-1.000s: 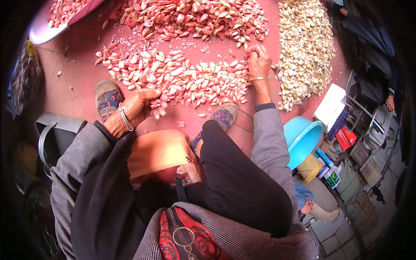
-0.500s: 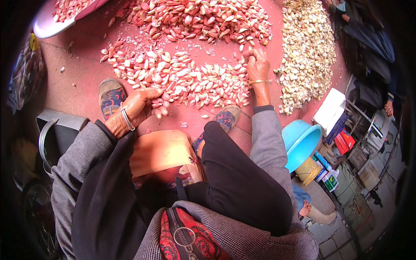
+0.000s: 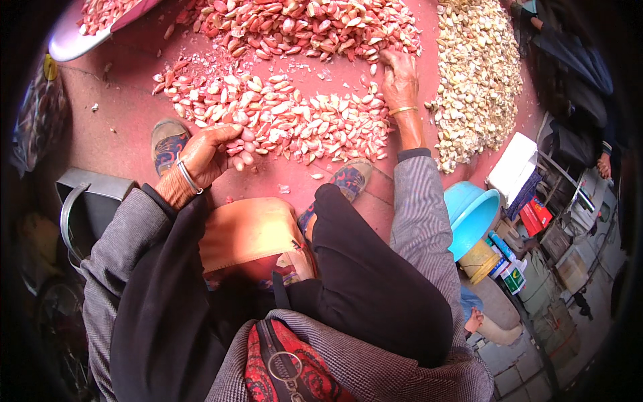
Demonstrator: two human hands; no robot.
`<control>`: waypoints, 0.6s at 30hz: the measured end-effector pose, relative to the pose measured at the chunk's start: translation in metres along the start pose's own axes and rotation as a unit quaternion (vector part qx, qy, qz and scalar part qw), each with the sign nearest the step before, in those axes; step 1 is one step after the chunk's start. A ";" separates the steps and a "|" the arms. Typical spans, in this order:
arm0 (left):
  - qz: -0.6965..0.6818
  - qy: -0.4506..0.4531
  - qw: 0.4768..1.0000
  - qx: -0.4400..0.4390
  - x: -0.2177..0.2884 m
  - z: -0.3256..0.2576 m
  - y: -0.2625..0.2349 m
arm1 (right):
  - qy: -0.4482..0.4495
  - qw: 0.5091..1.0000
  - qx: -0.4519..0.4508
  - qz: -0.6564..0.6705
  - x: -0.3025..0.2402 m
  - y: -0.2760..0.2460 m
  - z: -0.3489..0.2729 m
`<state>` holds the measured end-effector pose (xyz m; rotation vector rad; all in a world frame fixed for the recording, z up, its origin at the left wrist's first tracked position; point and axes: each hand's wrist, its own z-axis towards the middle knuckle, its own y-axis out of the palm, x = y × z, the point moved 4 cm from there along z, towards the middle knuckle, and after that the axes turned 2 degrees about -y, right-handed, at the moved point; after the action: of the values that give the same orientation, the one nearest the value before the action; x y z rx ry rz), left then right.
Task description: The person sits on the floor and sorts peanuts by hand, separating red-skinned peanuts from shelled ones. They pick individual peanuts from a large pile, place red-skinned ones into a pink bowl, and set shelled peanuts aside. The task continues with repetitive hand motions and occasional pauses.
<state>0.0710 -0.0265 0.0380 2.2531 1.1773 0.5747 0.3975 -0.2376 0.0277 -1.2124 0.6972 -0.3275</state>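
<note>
My left hand (image 3: 204, 158) is closed around several pink clove-shaped pieces (image 3: 245, 147), much like garlic cloves, at the near left end of a flat spread of pink and whitish cloves (image 3: 315, 120). Farther off lies a thicker heap of redder cloves (image 3: 295, 27). At that heap's lower right edge, my right hand (image 3: 400, 79) reaches down with bent fingers close together. Whatever its fingertips may hold is hidden. To the right of it stretches a long pile of pale, yellowish-white pieces (image 3: 475, 80).
A pink-white basin (image 3: 77, 43) of cloves stands far left. Near my left arm is a grey metal container (image 3: 97, 194) with a handle. On the right are turquoise basins (image 3: 472, 218), a yellow bucket (image 3: 478, 262) and a white box (image 3: 512, 164). An orange cloth-like item (image 3: 248, 231) lies between my legs.
My right hand has moved slightly farther away, from the gap between the clove piles to the edge of the far heap. My left hand keeps its cloves and has hardly moved.
</note>
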 end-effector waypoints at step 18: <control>0.015 0.026 0.999 0.024 0.003 -0.004 -0.032 | -0.003 0.999 -0.007 0.040 -0.073 0.005 -0.038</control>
<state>0.0503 -0.0077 0.0217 2.3123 1.1962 0.6276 0.3179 -0.2217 0.0396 -1.1957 0.7423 -0.2524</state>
